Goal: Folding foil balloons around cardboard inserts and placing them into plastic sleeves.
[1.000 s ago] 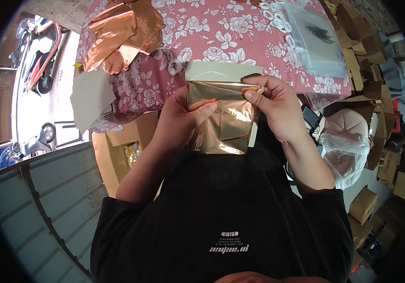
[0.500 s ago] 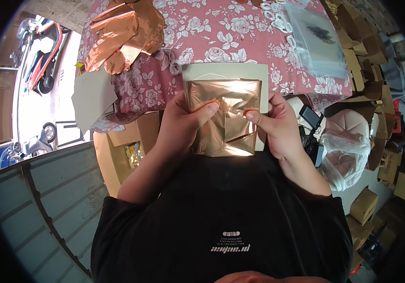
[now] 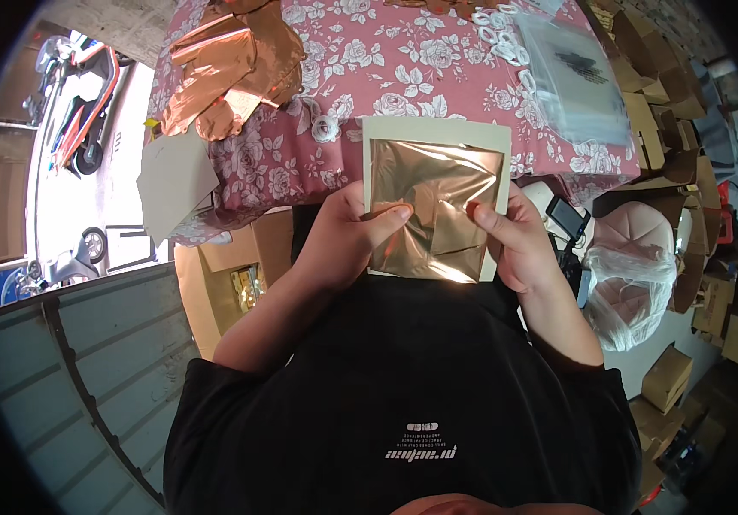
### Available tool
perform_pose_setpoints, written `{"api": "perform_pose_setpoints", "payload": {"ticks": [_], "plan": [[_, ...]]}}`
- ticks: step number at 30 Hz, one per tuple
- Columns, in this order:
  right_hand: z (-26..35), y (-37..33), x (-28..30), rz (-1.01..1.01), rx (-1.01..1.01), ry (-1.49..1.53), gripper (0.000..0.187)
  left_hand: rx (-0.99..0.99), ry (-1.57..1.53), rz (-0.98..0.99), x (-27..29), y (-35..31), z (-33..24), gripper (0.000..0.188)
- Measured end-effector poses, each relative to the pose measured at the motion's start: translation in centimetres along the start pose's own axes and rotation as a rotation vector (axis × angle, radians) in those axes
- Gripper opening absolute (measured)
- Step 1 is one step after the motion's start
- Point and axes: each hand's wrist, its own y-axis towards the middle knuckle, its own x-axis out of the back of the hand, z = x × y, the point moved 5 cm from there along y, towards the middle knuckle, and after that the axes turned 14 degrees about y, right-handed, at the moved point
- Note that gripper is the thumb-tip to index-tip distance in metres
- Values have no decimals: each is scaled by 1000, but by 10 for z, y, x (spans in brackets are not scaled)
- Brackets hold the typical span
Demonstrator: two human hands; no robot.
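Observation:
A folded, shiny copper-coloured foil sheet (image 3: pixel 437 176) lies over a pale card (image 3: pixel 429 129) in front of my chest. The card's top edge and upper corners show past the foil. My left hand (image 3: pixel 345 236) grips the left side, thumb flat on the foil and fingers behind the card. On the other side my right hand (image 3: pixel 519 243) does the same, its thumb pressing the foil. What the fingers behind touch is hidden. Creases run across the foil, with a fold line near its lower right.
A heap of copper foil pieces (image 3: pixel 236 69) covers the far left of the flowered tablecloth (image 3: pixel 412 51). White rings of cord (image 3: pixel 506 47) and clear plastic bags (image 3: pixel 579 90) lie far right. A cardboard box (image 3: pixel 201 283) stands left; a plastic-wrapped stool (image 3: pixel 631 266) is at right.
Both hands have shifted right with the card and foil. The foil now sits straighter on the card, and the thin thread above its top edge no longer shows.

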Motion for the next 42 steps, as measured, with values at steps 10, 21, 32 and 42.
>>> {"api": "perform_pose_setpoints", "payload": {"ticks": [10,21,32,42], "plan": [[22,-25,20,-84,81,7,30,-1,177,171,-33,14,-13,20],[81,-87,89,-317,323,69,32,-483,550,64,-94,86,-85,22],[118,-160,173,-506,533,172,39,-1177,1459,63,-218,300,-137,47],[114,-157,180,-520,489,213,42,-932,1491,110,-229,316,-133,40]]}}
